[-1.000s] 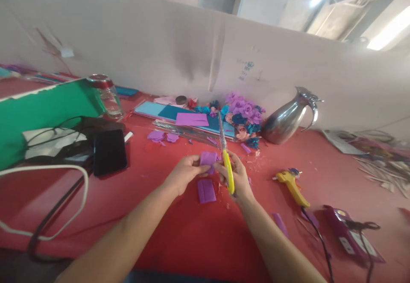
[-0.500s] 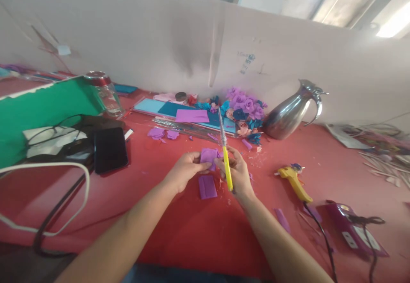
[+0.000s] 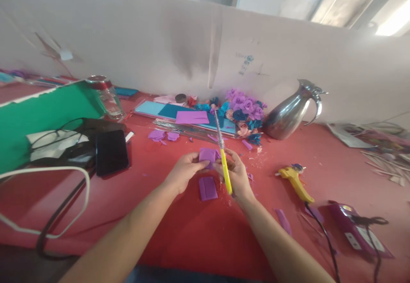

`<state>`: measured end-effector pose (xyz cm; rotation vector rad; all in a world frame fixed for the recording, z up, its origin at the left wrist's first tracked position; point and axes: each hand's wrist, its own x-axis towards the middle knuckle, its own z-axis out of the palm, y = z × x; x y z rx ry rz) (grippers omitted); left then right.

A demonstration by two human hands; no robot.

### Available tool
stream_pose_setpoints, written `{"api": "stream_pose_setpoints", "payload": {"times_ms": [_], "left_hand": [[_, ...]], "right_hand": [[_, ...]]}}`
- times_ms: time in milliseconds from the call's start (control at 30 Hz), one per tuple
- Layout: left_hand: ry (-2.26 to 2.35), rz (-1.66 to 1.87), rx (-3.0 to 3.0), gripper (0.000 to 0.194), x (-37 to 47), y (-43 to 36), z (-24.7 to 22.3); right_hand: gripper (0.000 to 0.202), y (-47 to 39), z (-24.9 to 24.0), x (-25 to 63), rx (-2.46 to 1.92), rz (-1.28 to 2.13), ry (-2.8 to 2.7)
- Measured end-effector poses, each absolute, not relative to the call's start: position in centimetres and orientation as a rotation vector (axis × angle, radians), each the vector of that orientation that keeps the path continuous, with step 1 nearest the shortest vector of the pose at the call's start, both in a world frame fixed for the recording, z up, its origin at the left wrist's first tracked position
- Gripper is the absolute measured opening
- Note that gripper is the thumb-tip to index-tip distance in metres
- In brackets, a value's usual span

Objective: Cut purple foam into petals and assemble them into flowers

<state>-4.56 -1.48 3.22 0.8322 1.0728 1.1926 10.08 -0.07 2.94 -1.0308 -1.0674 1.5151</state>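
My left hand (image 3: 183, 173) pinches the left side of a small folded piece of purple crepe paper (image 3: 206, 155), held just above the red table. On its right side, the fingertips of my right hand (image 3: 236, 174) meet the same paper. That hand also keeps hold of yellow-handled scissors (image 3: 226, 172), seen edge-on, with the silver blades pointing up and away. How the fingers wrap the handle is partly hidden. Just below the hands, a folded purple paper rectangle (image 3: 208, 188) lies on the table. Cut purple petals (image 3: 156, 135) rest beyond my left hand.
Paper flowers (image 3: 246, 106), coloured sheets (image 3: 192, 117) and a steel jug (image 3: 288, 114) stand along the wall. A yellow glue gun (image 3: 294, 182) with its cord and a maroon box (image 3: 355, 227) lie right. Left are a phone (image 3: 112, 153), glasses (image 3: 57, 134) and a glass bottle (image 3: 107, 99).
The scissors have tilted slightly, their blade tips swinging left. The purple paper has turned a little between my fingers and now looks flatter. Both hands stay in nearly the same place.
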Motion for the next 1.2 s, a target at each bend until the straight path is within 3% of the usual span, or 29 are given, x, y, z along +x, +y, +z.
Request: {"api": "stream_pose_setpoints", "payload": {"times_ms": [367, 667, 1200], "left_hand": [[1.155, 1.514, 0.329, 0.006, -6.2, 0.1, 5.7], [0.921, 1.707, 0.289, 0.013, -4.1, 2.1, 10.3], [0.889, 1.738, 0.438, 0.017, -3.5, 1.4, 8.6]], "right_hand": [[0.054, -0.2, 3.8, 12.2, -1.058, 1.526, -1.392], [0.053, -1.9, 5.1, 13.1, -0.804, 1.596, -1.667], [0.048, -1.1, 2.4, 12.6, -0.762, 1.722, -1.489]]}}
